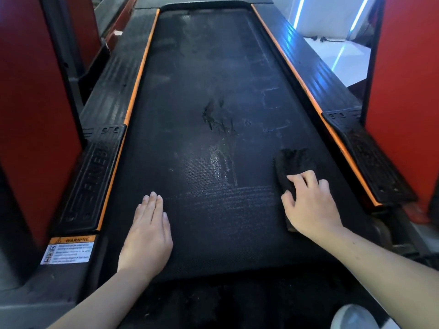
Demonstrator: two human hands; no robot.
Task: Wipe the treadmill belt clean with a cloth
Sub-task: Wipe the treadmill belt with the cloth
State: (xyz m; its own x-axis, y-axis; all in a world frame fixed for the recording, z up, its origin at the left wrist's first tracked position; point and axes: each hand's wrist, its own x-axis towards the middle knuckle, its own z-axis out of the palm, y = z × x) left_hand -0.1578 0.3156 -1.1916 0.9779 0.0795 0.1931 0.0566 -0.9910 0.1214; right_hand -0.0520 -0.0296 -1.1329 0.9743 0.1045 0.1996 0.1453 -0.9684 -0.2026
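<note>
Since a treadmill belt is made to run on rollers, I am guessing the long black textured treadmill belt could be slipping under a hard stroke. The left hand, pressing flat on its near left part with fingers straight and together, is looking like the only brace. The wet glistening streak in the middle is sitting apart from the cloth, so it is risking being missed, or smeared into the pale dusty bands just near of it.

The belt is showing a fine dotted weave, matt and grippy. The ribbed black plastic side rails, edged with thin orange strips, are running along both sides, and the cloth could be catching on the right one. The dark, fuzzy, crumpled cloth is lying on the near right of the belt, close to that rail. The right hand is bearing down on its near end, fingers curled and gripping the pile.
</note>
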